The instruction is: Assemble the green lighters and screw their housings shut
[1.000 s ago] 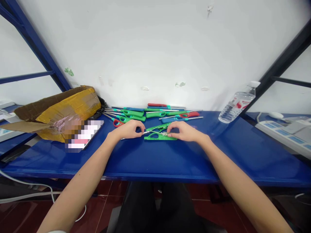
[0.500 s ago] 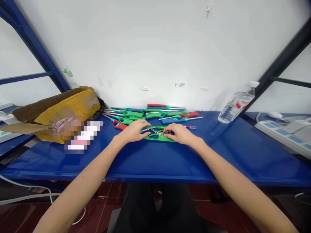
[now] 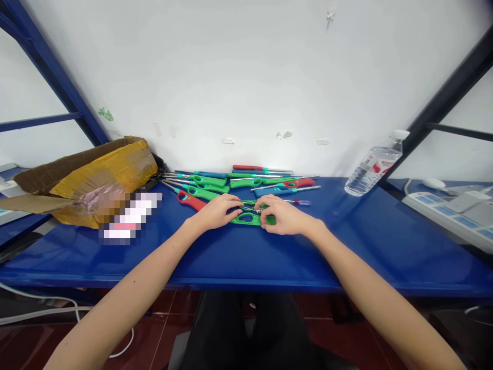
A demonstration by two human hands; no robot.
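A green lighter casing (image 3: 246,219) lies opened up on the blue table in front of me, with small inner parts and a second green piece (image 3: 248,202) just behind it. My left hand (image 3: 219,211) is at the casing's left end, thumb and fingers closed about the green pieces. Over the right end, my right hand (image 3: 287,216) has its thumb and fingertips pinched on the casing and hides much of it. What small part lies between the fingers is too small to tell. Beyond my right hand lies a screwdriver (image 3: 303,202) with a clear purple handle.
Several long-necked lighters, such as a green one (image 3: 210,181) and a red one (image 3: 191,200), lie along the wall. A torn cardboard box (image 3: 103,169) stands at the left, a water bottle (image 3: 373,167) at the right. A power strip (image 3: 450,216) is at far right.
My right hand has shifted slightly toward me, its thumb now lower on the casing. My left hand has moved slightly right. The lighters by the wall have stayed put.
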